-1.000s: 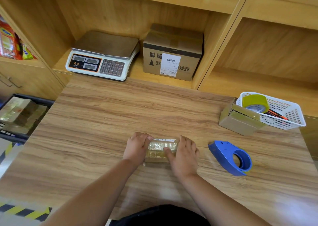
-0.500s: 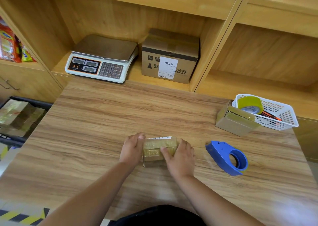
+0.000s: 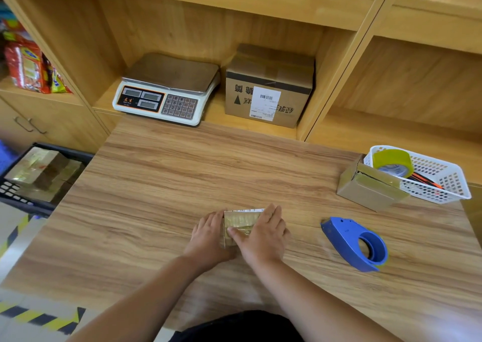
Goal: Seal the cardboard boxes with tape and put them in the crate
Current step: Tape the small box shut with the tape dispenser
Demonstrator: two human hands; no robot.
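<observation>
The table (image 3: 182, 185) bears a taped box (image 3: 241, 220), blue dispenser (image 3: 349, 240), second box (image 3: 365, 193) — and white basket (image 3: 448, 185).

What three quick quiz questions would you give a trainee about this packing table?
1. True or false: the blue tape dispenser is being gripped.
2. Where is the yellow-green tape roll? A) in the white basket; B) on the scale; C) in the crate.
3. What do the left hand and right hand press on?

Key: 1 false, it lies alone on the tabletop; 2 A; 3 the small taped box.
</observation>
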